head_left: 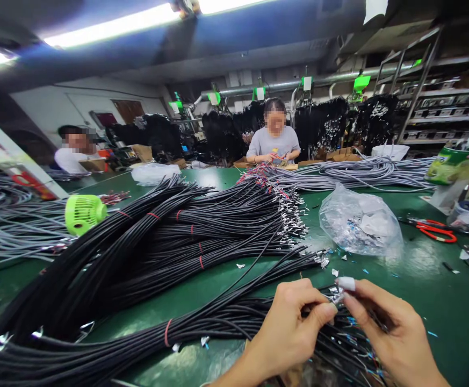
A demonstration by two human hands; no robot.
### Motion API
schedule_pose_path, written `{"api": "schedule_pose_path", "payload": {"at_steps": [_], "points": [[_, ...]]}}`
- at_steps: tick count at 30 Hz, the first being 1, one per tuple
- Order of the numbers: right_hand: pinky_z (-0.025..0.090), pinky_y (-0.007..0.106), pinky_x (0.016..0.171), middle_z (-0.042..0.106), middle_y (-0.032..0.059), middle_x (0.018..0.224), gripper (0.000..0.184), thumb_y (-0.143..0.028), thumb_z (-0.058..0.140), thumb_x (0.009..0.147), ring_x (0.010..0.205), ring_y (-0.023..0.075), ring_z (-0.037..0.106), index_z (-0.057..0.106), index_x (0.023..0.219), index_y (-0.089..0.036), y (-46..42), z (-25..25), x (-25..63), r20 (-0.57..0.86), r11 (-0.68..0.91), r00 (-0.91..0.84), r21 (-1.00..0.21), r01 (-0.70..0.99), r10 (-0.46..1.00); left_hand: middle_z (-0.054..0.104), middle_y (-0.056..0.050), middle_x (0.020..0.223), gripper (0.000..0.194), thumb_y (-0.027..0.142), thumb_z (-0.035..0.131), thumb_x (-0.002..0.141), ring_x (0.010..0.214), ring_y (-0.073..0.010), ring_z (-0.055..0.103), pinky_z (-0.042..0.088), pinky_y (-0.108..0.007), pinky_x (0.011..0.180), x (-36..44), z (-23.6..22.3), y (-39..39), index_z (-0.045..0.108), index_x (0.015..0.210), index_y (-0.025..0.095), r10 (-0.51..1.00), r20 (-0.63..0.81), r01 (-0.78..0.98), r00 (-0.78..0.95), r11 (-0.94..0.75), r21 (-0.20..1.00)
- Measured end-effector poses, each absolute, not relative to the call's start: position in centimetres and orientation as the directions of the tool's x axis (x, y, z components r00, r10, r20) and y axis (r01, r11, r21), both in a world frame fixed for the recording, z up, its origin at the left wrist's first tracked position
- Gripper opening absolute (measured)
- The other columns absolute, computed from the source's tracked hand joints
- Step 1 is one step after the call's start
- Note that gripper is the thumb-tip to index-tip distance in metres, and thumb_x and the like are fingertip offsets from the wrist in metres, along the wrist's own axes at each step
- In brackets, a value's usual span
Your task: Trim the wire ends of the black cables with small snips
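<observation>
In front of me, my left hand pinches a black cable near its end, thumb against forefinger. My right hand, with a white cover on one fingertip, pinches the silvery foil at that end. Most of the cable is hidden by my fingers. Below both hands lie more black cable ends with thin blue and other coloured wires. A red-banded bundle of black cables runs leftward from under my left hand. Beyond it rest larger black bundles with whitish stripped ends.
A clear plastic bag of scraps sits beyond my hands, with red-handled cutters to its right. Foil bits dot the green table. Grey cables and a green fan lie farther off. Two people sit across.
</observation>
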State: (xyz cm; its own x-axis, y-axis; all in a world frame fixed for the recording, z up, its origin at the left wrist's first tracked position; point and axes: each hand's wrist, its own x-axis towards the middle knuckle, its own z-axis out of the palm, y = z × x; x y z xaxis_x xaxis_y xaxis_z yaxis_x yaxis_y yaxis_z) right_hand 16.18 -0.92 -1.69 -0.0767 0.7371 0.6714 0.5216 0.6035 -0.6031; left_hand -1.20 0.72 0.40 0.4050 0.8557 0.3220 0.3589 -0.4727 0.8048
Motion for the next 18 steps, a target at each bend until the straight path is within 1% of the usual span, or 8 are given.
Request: {"api": "schedule_pose_path", "payload": {"at_steps": [3, 6, 9, 11, 14, 16, 18], "points": [[0.055, 0.019, 0.057, 0.072, 0.0023, 0.083, 0.019, -0.013, 0.063, 0.079, 0.064, 0.0154, 0.069, 0.064, 0.095, -0.023, -1.08, -1.39, 16.22, 0.73, 0.671, -0.127, -0.527, 0.522, 0.672, 0.058, -0.003, 0.059, 0.021, 0.017, 0.058, 0.082, 0.057, -0.0125, 0.05, 0.033, -0.024, 0.055, -1.07, 0.28, 0.51, 0.07, 0.066, 0.012, 0.863, 0.332, 0.376, 0.381, -0.473, 0.797], [0.054, 0.02, 0.058, 0.072, 0.0024, 0.084, 0.019, -0.011, 0.061, 0.08, 0.067, 0.0161, 0.069, 0.061, 0.094, -0.024, -1.3, -1.11, 16.33, 0.747, 0.689, -0.152, -0.487, 0.537, 0.647, 0.057, -0.002, 0.059, 0.018, 0.017, 0.06, 0.08, 0.057, -0.0124, 0.049, 0.033, -0.024, 0.055, -1.02, 0.19, 0.38, 0.07, 0.066, 0.011, 0.87, 0.335, 0.395, 0.361, -0.468, 0.791], [0.053, 0.021, 0.059, 0.07, 0.0028, 0.085, 0.024, -0.01, 0.058, 0.082, 0.074, 0.0173, 0.069, 0.057, 0.1, -0.025, -1.43, -1.23, 16.57, 0.739, 0.702, -0.213, -0.447, 0.555, 0.639, 0.056, -0.001, 0.057, 0.019, 0.016, 0.059, 0.08, 0.055, -0.0117, 0.048, 0.032, -0.023, 0.054, -1.16, 0.42, 0.49, 0.07, 0.065, 0.012, 0.87, 0.304, 0.366, 0.388, -0.448, 0.815], [0.051, 0.021, 0.059, 0.069, 0.0026, 0.084, 0.027, -0.01, 0.055, 0.084, 0.074, 0.0167, 0.068, 0.055, 0.105, -0.025, -1.46, -1.45, 16.69, 0.732, 0.711, -0.246, -0.43, 0.556, 0.635, 0.054, -0.001, 0.055, 0.022, 0.016, 0.059, 0.081, 0.054, -0.0112, 0.047, 0.032, -0.023, 0.053, -1.32, 0.69, 0.64, 0.069, 0.062, 0.011, 0.858, 0.283, 0.323, 0.429, -0.438, 0.839], [0.049, 0.022, 0.06, 0.065, 0.002, 0.081, 0.021, -0.01, 0.051, 0.086, 0.069, 0.0145, 0.064, 0.053, 0.101, -0.024, -1.5, -1.73, 16.67, 0.697, 0.691, -0.251, -0.466, 0.553, 0.672, 0.051, 0.0, 0.054, 0.027, 0.013, 0.056, 0.082, 0.054, -0.0108, 0.047, 0.032, -0.022, 0.052, -1.47, 0.91, 0.78, 0.068, 0.059, 0.011, 0.835, 0.278, 0.284, 0.475, -0.444, 0.85], [0.048, 0.021, 0.059, 0.061, 0.0008, 0.078, 0.016, -0.011, 0.047, 0.088, 0.065, 0.0126, 0.061, 0.052, 0.096, -0.023, -1.52, -1.86, 16.54, 0.656, 0.657, -0.237, -0.521, 0.544, 0.716, 0.05, 0.0, 0.054, 0.026, 0.014, 0.056, 0.083, 0.055, -0.0111, 0.046, 0.031, -0.023, 0.052, -1.37, 0.75, 0.75, 0.068, 0.059, 0.012, 0.821, 0.312, 0.296, 0.478, -0.485, 0.823], [0.048, 0.02, 0.059, 0.059, -0.0007, 0.076, 0.013, -0.013, 0.045, 0.09, 0.064, 0.0114, 0.059, 0.051, 0.095, -0.023, -1.52, -1.95, 16.35, 0.598, 0.611, -0.221, -0.595, 0.522, 0.771, 0.05, -0.001, 0.056, 0.022, 0.016, 0.057, 0.082, 0.055, -0.0115, 0.046, 0.03, -0.023, 0.052, -1.12, 0.37, 0.65, 0.069, 0.063, 0.012, 0.808, 0.372, 0.318, 0.457, -0.539, 0.78]]}}
